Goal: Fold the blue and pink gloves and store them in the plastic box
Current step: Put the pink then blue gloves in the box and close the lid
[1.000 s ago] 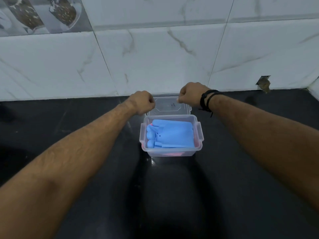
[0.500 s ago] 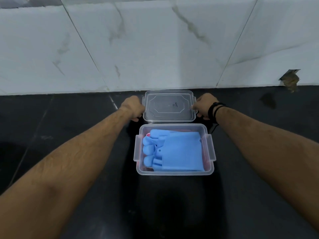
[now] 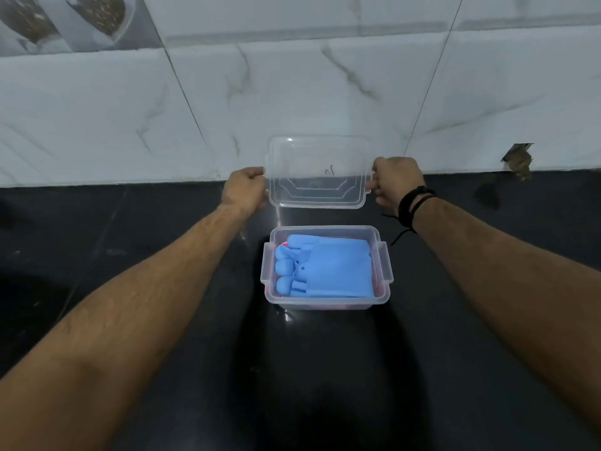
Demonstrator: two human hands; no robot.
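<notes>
I see my left hand (image 3: 244, 189) curled around the left edge of the clear lid (image 3: 317, 172), and my right hand (image 3: 395, 180) curled around its right edge, so both have a firm hold on it. The lid sits in the middle of the frame, tilted, its upper half in front of the white marble wall tiles (image 3: 292, 92) and its lower half in front of the black counter (image 3: 162, 222). A small dark scribble shows on the lid, but I cannot read it. My fingertips are mostly hidden behind the knuckles and the lid rim.

Below the lid, just under centre frame, the plastic box (image 3: 383, 271) stands open on the counter, apart from the lid. The blue gloves (image 3: 331, 268) lie folded on top inside it, fingers pointing to the left. Of the pink gloves (image 3: 285, 244) I make out only a sliver at the upper left corner of the box and a faint reddish tint through its front wall; the rest is covered by the blue.

A black wristband (image 3: 414, 201) wraps my right wrist, with a thin cord hanging from it. At the right of the frame a chipped hole (image 3: 517, 159) breaks the tile line. In the upper left a patterned tile (image 3: 65, 17) is cut off by the frame edge, too blurred to read.
</notes>
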